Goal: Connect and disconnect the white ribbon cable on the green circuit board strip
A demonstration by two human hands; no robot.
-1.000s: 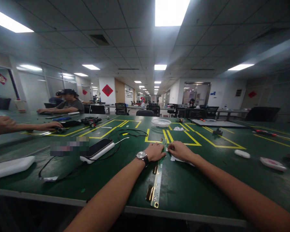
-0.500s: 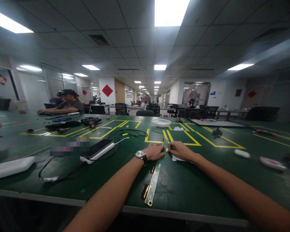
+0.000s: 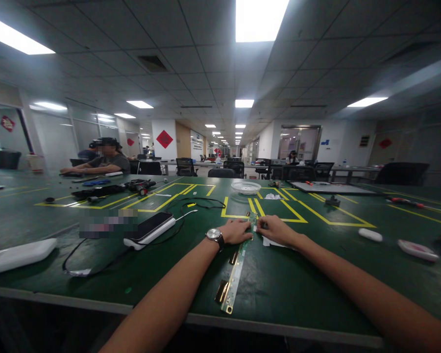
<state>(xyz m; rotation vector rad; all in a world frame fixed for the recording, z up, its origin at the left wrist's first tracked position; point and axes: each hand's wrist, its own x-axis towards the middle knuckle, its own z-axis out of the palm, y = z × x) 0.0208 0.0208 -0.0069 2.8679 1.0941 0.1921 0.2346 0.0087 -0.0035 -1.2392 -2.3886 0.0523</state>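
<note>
A long, narrow circuit strip (image 3: 235, 274) with copper-coloured tabs on its left side lies lengthwise on the green table. My left hand (image 3: 236, 231), below a wristwatch, rests flat with fingers spread over the upper part of the strip. At the strip's far right side, my right hand (image 3: 272, 228) has thumb and fingers pinched together beside a small white piece; what is between the fingertips is too small to make out. White paper (image 3: 274, 242) lies partly under my right hand.
A phone (image 3: 152, 224) on a white block and black cables lie to the left. Farther back stands a clear round dish (image 3: 246, 187). White oval items (image 3: 370, 235) lie at the right. A seated person (image 3: 110, 159) is at the table's far left.
Another person's hand at the left edge has gone out of view. The view has shifted slightly; my two hands stay in nearly the same places on the strip.
</note>
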